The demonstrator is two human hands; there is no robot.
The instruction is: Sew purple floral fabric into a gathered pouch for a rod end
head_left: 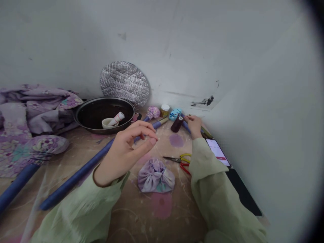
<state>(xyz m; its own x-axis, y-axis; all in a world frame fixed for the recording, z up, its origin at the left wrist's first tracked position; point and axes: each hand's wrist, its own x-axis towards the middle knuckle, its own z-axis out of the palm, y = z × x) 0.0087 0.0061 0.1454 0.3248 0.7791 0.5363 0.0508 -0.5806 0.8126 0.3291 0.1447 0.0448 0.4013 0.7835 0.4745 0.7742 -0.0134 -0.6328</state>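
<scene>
Raised over the covered tabletop, my left hand [128, 148] pinches thumb and forefinger together; anything between them is too small to make out. Farther back, my right hand [193, 125] has its fingers closed beside a dark thread spool [177, 124] and a blue patterned cloth-wrapped ball [175, 114]; what they grip cannot be made out. A gathered purple floral cloth pouch [156, 177] lies below and between my hands. Small scissors [179, 160] with yellow and red handles rest by my right sleeve.
A dark pan [86, 126] holds a white cup [106, 123] with a rolled item. Behind leans a silver foil disc [124, 81]. Purple floral fabric [37, 108] and blue rods [81, 175] lie left. A jar [165, 110] stands near the wall; a lit phone [217, 151] lies right.
</scene>
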